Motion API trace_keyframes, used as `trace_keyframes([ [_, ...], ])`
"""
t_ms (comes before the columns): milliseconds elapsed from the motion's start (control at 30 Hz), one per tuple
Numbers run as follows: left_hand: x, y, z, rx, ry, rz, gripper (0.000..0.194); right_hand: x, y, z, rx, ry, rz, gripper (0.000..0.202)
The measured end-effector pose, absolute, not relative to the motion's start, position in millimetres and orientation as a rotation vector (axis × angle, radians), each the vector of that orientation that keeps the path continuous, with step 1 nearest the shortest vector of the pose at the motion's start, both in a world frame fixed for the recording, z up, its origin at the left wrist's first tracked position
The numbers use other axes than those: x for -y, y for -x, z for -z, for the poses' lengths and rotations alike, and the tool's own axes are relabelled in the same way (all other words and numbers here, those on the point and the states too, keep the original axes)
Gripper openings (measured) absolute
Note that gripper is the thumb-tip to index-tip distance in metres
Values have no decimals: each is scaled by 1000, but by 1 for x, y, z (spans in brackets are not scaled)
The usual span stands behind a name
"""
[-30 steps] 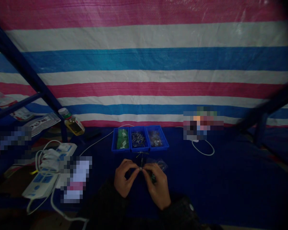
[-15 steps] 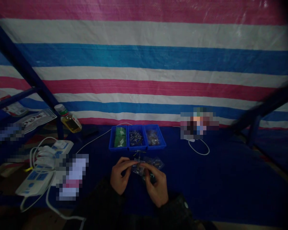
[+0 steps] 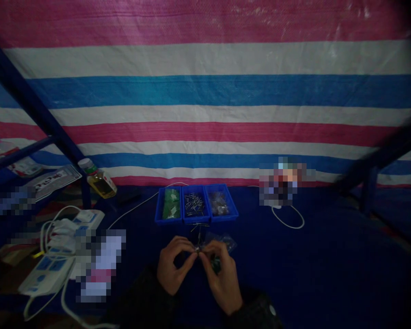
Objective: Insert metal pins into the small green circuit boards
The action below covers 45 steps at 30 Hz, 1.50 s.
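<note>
My left hand (image 3: 175, 264) and my right hand (image 3: 223, 274) meet fingertip to fingertip over the blue table. Each is pinched closed on something small between them, too small to make out. A clear plastic bag (image 3: 228, 242) lies just behind my right hand, and a dark green item (image 3: 215, 263) shows beneath its fingers. Several thin metal pieces (image 3: 199, 228) lie beyond the fingertips. Behind them stand three joined blue trays: the left tray (image 3: 160, 206) holds green packets, the middle tray (image 3: 195, 220) metal screw-like pieces, the right tray (image 3: 233, 208) small clear bags.
To the left are a white power strip (image 3: 48, 276) with plugs and cables, a blurred pale item (image 3: 104, 262) and a bottle of yellow liquid (image 3: 101, 183). A white cable loop (image 3: 299, 219) lies at the right. Blue frame bars (image 3: 37, 100) slant at both sides.
The fingertips have drawn closer together in a tight pinch, and the clear plastic formerly spread between them is now mostly out of sight. The view has tilted up slightly.
</note>
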<state>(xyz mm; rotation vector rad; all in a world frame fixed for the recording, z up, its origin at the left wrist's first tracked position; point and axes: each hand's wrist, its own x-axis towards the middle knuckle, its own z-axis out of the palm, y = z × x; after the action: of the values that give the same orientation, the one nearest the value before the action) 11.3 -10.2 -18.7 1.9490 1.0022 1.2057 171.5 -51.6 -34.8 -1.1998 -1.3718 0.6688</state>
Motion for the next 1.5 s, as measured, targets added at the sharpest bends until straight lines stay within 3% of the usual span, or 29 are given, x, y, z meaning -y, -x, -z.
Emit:
trace_keyframes([
  [200,10,-7,25,-1073,-1867,-1223,3,53,-174,34,1467,1173,-636,15],
  [400,5,-2,25,-974,-1997,-1227,28,54,-178,36,1467,1228,-581,27],
  [600,7,-5,24,-1041,-1998,-1259,11,50,-178,32,1456,1195,-574,14],
  [800,11,-8,21,-1076,-1983,-1213,16,50,-173,35,1377,1179,-681,9],
  [1100,11,-6,22,-1087,-1840,-1149,20,48,-198,34,1140,1313,-777,23],
  [1367,10,-8,16,-1148,-1829,-1140,23,13,-205,6,1055,1091,-1051,75],
  [1500,10,-9,16,-1160,-1833,-1140,24,25,-216,-11,1125,1192,-961,49],
])
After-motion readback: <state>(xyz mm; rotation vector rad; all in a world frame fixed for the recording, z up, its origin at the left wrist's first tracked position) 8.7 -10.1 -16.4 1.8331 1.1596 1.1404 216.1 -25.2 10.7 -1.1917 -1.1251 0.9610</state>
